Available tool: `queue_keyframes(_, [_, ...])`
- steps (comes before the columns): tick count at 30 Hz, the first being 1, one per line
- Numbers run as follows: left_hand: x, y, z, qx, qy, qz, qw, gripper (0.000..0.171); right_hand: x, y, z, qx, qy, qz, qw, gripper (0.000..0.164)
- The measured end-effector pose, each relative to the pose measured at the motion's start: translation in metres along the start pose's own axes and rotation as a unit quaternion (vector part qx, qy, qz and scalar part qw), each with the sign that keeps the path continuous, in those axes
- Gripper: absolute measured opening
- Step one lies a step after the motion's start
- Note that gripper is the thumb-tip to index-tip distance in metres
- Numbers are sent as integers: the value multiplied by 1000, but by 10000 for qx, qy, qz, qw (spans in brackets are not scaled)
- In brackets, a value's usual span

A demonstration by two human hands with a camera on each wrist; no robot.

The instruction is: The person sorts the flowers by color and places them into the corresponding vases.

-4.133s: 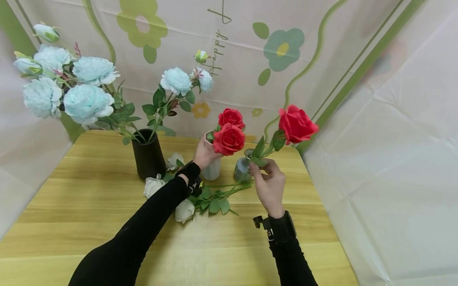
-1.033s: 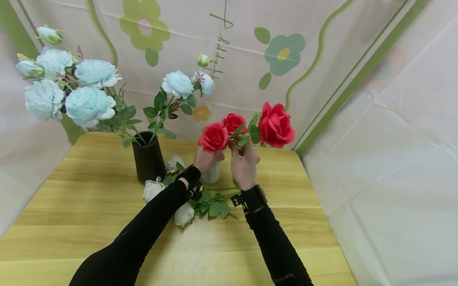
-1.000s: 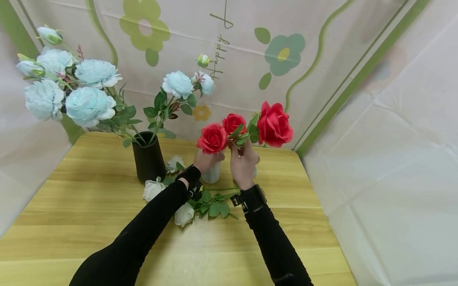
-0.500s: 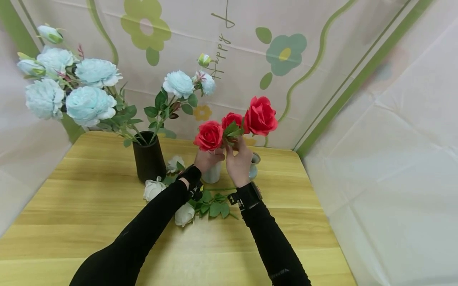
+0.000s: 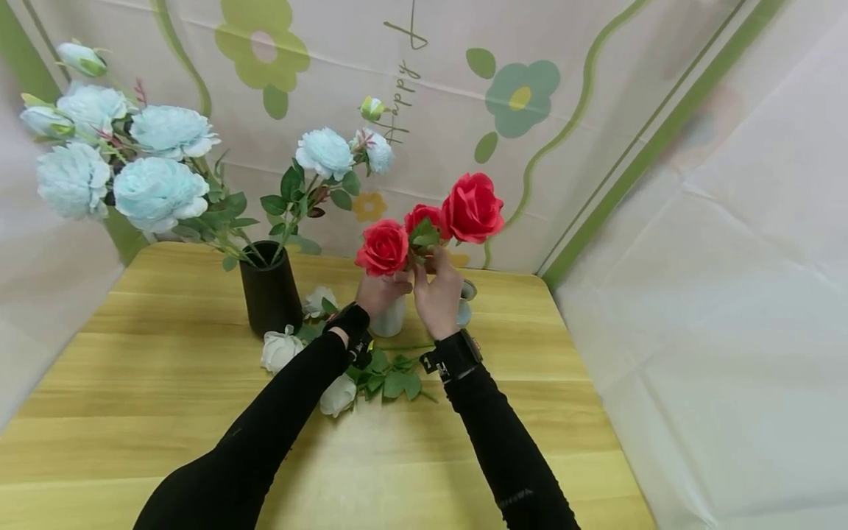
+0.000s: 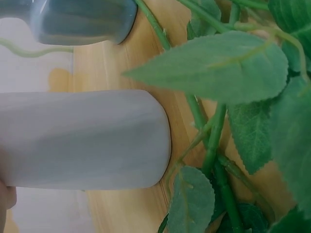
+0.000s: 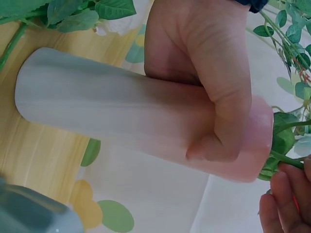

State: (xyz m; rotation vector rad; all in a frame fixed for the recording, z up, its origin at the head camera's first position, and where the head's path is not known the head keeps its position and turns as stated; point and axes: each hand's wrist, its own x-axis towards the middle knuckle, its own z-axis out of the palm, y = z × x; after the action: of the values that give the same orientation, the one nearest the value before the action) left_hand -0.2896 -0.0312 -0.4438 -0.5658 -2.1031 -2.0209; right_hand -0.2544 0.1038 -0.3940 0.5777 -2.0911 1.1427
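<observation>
My left hand point(image 5: 380, 293) grips a tall white vase point(image 7: 121, 107) around its upper part, which looks pink in the right wrist view. Two red roses, a left one point(image 5: 383, 248) and a middle one point(image 5: 422, 216), stand above its mouth. With my right hand point(image 5: 439, 298) I pinch the green stem point(image 7: 286, 159) of a larger red rose point(image 5: 473, 208) beside the vase mouth. This rose leans to the right. Whether its stem end is inside the vase cannot be seen. Just right of my right hand stands a small blue-grey vase point(image 5: 464, 313), partly hidden.
A black vase point(image 5: 270, 294) with pale blue peonies point(image 5: 161, 193) stands at the left. Several white roses point(image 5: 281, 348) with green leaves point(image 5: 394, 383) lie on the wooden table point(image 5: 165, 412) in front of the white vase. A printed cloth point(image 5: 450, 103) hangs behind.
My right hand has brought the large red rose leftward from above the blue-grey vase to the white vase's mouth. The rose sits slightly more upright. My left hand stays on the white vase.
</observation>
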Motion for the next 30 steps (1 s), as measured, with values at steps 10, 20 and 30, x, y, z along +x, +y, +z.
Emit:
queue_keyframes(10, [1, -12, -3, 422, 426, 40, 9982, 61, 10, 4, 2, -50, -214, 68, 9997, 20])
queue_keyframes(20, [6, -33, -4, 697, 452, -74, 9965, 61, 11, 10, 3, 24, -173, -7, 9998, 18])
queue_keyframes(30, [5, -29, 1, 687, 349, -36, 9970, 53, -4, 23, 3, -221, -292, 14, 9993, 16])
